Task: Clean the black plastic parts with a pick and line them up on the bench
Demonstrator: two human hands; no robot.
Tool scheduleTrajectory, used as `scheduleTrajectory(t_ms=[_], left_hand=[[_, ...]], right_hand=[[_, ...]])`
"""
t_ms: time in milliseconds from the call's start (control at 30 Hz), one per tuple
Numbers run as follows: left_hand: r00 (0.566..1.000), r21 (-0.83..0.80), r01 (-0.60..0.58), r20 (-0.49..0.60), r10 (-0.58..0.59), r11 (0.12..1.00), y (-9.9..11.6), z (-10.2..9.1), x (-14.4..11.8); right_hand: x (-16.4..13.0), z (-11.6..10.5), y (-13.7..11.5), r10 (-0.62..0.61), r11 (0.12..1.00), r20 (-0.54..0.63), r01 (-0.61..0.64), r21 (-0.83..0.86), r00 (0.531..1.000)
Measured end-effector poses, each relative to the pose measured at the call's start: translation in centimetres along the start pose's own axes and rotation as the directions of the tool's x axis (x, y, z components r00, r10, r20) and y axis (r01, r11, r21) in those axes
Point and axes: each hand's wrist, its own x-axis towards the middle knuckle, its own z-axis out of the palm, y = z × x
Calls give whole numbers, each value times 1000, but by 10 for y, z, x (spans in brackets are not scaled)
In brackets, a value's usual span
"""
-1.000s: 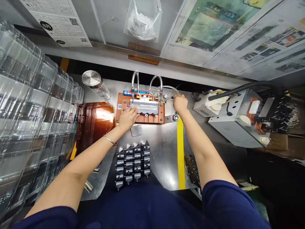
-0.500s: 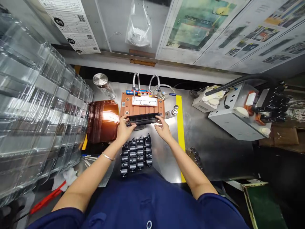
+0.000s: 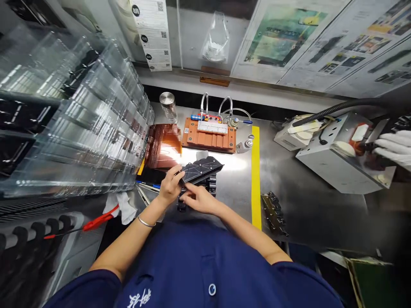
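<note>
A long black molded plastic part (image 3: 204, 169), ribbed on its upper face, is tilted above the bench in front of the fixture. My left hand (image 3: 171, 187) is closed on its left end. Just below that end, my right hand (image 3: 201, 199) has its fingers bent and drawn together; what lies between them, if anything, is hidden. More black molded parts (image 3: 211, 185) lie on the bench under the held one, mostly covered by it and by my hands. Beyond them sits the orange-brown fixture (image 3: 208, 139) with a white perforated strip (image 3: 212, 127) on top.
Stacked clear plastic trays (image 3: 109, 115) rise on the left beside amber sheets (image 3: 163, 145). A glass jar (image 3: 168, 107) and a metal-topped dispenser (image 3: 246, 143) flank the fixture. Right of the yellow tape (image 3: 255, 179) are a dark part (image 3: 274, 211), a grey machine (image 3: 343, 158) and another person's gloved hand (image 3: 394, 147).
The black part has come off the fixture toward me and turned, showing its ribbed face. My right hand has left its right end and moved left. A gloved hand has appeared at right.
</note>
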Motion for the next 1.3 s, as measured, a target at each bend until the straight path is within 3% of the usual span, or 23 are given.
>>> scheduleTrajectory(t_ms=[67,133,200,267,300,367,433,500,600,833,933,1067,1133,1200,1233,1267,1300], left_hand=[[999,56,-41,-29,43,998,-1,-30,6],[997,117,-63,-44,69,991,-4,-75,20],[995,196,-53,-68,67,979,-11,-131,44],[991,403,111,-117,-69,909,-23,-190,77],[957,506,286,-192,-217,814,-31,-216,95],[845,581,534,-366,-390,614,-57,-258,133],[788,559,614,-397,-471,557,-92,-281,164],[745,535,663,-395,-538,524,-127,-291,184],[779,589,609,-317,-542,531,-159,-292,188],[787,750,507,-202,-583,424,-142,-291,163],[802,748,484,-172,-571,454,-159,-282,173],[776,733,486,-113,-620,475,-184,-283,192],[796,681,467,-47,-603,564,-166,-283,187],[854,510,420,56,-516,751,-127,-275,165],[859,380,425,116,-498,822,-103,-266,148],[844,225,459,191,-501,859,-80,-255,128],[800,58,532,294,-524,845,-61,-240,106]], right_hand=[[-5,-7,-4,-36,976,45,26,215,998],[-7,-23,1,34,962,-86,-10,273,996],[-6,-36,12,107,976,-258,-52,210,960],[-4,-42,24,110,989,-336,-71,126,936],[-3,-42,29,99,993,-340,-72,91,935],[-2,-36,35,71,997,-309,-66,26,948],[1,-26,37,44,996,-271,-62,-61,962],[10,-16,34,17,983,-233,-58,-174,972],[38,-3,27,-8,930,-187,-61,-362,982],[135,27,17,-24,714,-78,-38,-699,997],[165,42,18,-27,600,-37,-14,-800,999],[179,53,24,10,487,14,8,-873,1000],[178,55,26,21,471,34,20,-882,999],[177,54,28,27,481,52,33,-876,998],[178,53,28,27,492,58,38,-870,998],[178,52,27,26,507,61,40,-861,998],[179,50,26,23,523,57,37,-851,998]])
